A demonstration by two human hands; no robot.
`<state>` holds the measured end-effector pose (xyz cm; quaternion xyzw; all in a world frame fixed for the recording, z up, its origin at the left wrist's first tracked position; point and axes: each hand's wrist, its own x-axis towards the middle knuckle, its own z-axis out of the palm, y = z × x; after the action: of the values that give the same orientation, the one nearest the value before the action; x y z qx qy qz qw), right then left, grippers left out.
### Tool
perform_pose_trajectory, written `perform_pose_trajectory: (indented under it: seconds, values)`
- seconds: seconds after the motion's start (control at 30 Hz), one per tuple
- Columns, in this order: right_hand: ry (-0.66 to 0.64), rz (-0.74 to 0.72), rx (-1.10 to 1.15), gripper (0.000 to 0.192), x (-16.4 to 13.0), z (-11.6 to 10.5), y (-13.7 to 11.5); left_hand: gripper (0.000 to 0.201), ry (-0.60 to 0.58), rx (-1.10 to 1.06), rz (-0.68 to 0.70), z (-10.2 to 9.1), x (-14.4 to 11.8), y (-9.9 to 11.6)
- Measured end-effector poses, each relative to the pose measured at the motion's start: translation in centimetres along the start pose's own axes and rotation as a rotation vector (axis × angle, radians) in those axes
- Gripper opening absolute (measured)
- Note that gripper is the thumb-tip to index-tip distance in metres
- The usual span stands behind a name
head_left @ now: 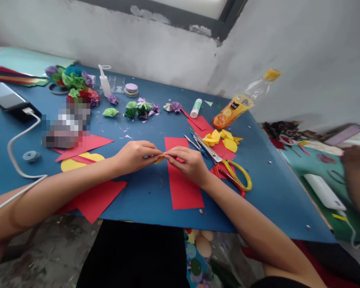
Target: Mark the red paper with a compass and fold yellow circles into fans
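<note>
Pinched between the fingertips of both hands is a small piece of yellow paper (159, 159), mostly hidden by the fingers. My left hand (138, 157) closes on it from the left, and my right hand (189, 162) from the right, their tips almost meeting. Under my right hand lies a red paper strip (186, 192) on the blue table (144, 192). Scissors (219, 158) with yellow and red handles rest just right of that hand. Folded yellow paper pieces (225, 140) sit beyond the scissors. Near my left forearm are yellow paper circles (82, 161) and red sheets (102, 198).
At the back stand a juice bottle (243, 100), a glue stick (196, 108) and a white squeeze bottle (105, 82). Crumpled paper flowers (78, 82) lie at back left. A phone (12, 100) has a white cable (13, 156). Another person's hand (358, 160) is at the right table.
</note>
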<state>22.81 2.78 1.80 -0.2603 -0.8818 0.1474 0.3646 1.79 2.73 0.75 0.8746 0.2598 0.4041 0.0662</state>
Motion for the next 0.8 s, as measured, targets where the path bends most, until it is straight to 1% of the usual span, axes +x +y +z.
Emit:
perform_pose_trajectory:
  seconds: [0.17, 0.3, 0.4, 0.47, 0.57, 0.63, 0.67, 0.8]
  values:
    - [-0.013, -0.027, 0.001, 0.01, -0.1, -0.2, -0.1, 0.027, 0.01, 0.024, 0.091, -0.1, 0.1, 0.1]
    - [0.014, -0.009, 0.037, 0.008, 0.0, 0.0, -0.5, 0.019, 0.032, -0.025, 0.095, 0.0, 0.1, 0.4]
    - [0.039, 0.101, 0.148, 0.005, 0.1, 0.3, -0.8, 0.018, 0.086, -0.084, 0.03, 0.0, 0.2, 0.8]
    - [0.047, 0.21, 0.243, 0.004, 0.2, 0.4, -0.8, 0.018, 0.104, -0.142, -0.067, -0.2, 0.4, 1.1]
    - [0.066, 0.317, 0.293, 0.007, 0.3, 0.3, -0.8, 0.017, 0.049, -0.248, -0.246, -0.4, 0.6, 1.6]
    - [0.072, 0.332, 0.273, 0.008, 0.4, 0.2, -0.8, 0.016, 0.002, -0.286, -0.312, -0.4, 0.7, 1.8]
    - [0.069, 0.327, 0.259, 0.008, 0.4, 0.1, -0.8, 0.016, -0.002, -0.288, -0.32, -0.4, 0.7, 1.8]
    - [0.011, 0.238, 0.168, 0.007, 0.4, 0.0, -0.9, 0.015, 0.051, -0.254, -0.272, 0.0, 0.4, 1.6]
